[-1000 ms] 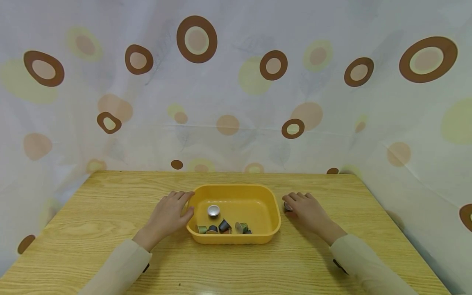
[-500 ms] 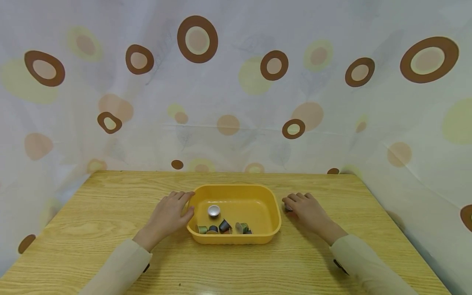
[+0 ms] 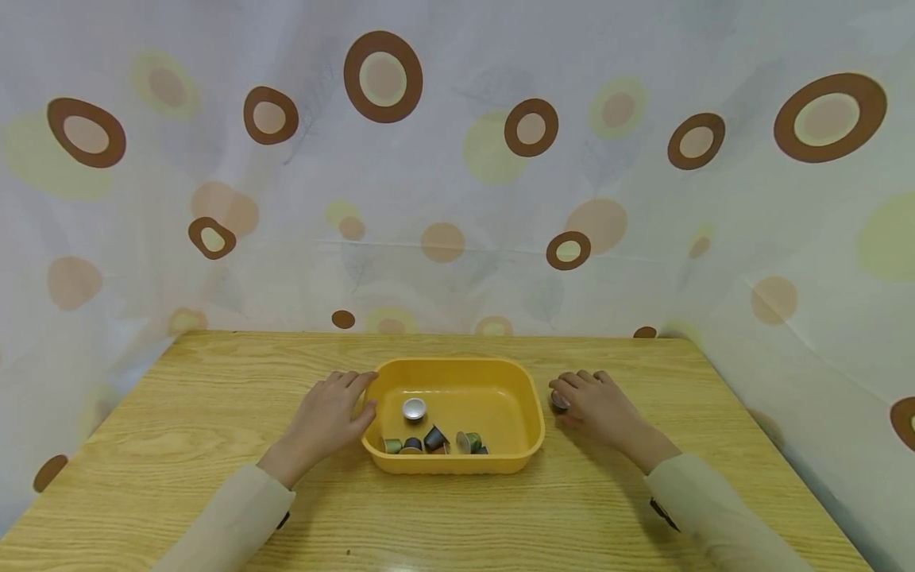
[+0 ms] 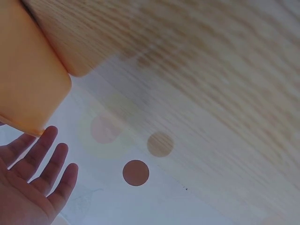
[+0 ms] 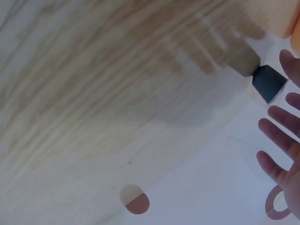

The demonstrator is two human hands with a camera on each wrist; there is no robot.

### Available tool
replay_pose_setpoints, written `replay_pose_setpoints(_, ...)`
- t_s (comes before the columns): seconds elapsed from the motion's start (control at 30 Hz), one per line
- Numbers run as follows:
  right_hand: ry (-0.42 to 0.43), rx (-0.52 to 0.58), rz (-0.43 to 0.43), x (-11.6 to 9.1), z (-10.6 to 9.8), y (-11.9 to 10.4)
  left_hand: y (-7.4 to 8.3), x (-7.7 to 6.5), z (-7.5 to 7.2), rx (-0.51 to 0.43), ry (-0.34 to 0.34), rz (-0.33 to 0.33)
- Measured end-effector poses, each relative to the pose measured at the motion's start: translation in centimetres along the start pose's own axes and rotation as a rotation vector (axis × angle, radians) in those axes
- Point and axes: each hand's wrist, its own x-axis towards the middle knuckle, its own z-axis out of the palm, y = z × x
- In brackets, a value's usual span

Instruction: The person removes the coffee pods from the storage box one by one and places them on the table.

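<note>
A yellow plastic tub [image 3: 457, 464] stands mid-table. Near its left wall is a coffee capsule [image 3: 414, 408], silver lid up; several green, dark and brown capsules [image 3: 434, 437] lie along its front wall. My left hand [image 3: 322, 417] is at the tub's left rim with relaxed fingers; one fingertip touches the rim [image 4: 35, 134] in the left wrist view. To the tub's right, my right hand [image 3: 604, 413] hovers by a single capsule [image 3: 560, 400], partly covered by fingers. The right wrist view shows this dark capsule [image 5: 269, 83] standing on the table, the extended fingers around it apart from it.
The wood-grain table [image 3: 457, 516] reaches back to a pale curtain [image 3: 443, 159] printed with brown, peach and yellow ovals. That curtain also encloses the left and right sides.
My right hand has shifted very slightly rightward and its fingers have lifted a little, showing more of the capsule. The left hand and tub look unmoved.
</note>
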Motion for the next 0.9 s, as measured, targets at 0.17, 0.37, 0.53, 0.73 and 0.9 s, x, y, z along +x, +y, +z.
replay_pose_setpoints(0.17, 0.031, -0.017, -0.004, 0.3, -0.4, 0.2, 0.0, -0.1, 0.0, 0.01, -0.002, -0.002)
replay_pose_setpoints(0.37, 0.082, -0.023, -0.02, 1.0, -1.2, 0.3, 0.0, -0.1, 0.0, 0.009, -0.004, -0.005)
replay_pose_setpoints(0.53, 0.093, -0.006, -0.027, 1.4, -2.1, 0.1, 0.0, -0.1, 0.0, 0.008, -0.007, -0.005)
replay_pose_setpoints(0.73, 0.108, -0.006, -0.036, 2.4, -2.7, -0.5, -0.1, -0.2, 0.1, 0.011, -0.004, 0.002)
replay_pose_setpoints(0.9, 0.12, -0.016, -0.059, 3.4, -3.0, -1.3, -0.2, -0.2, 0.1, 0.011, 0.003, 0.009)
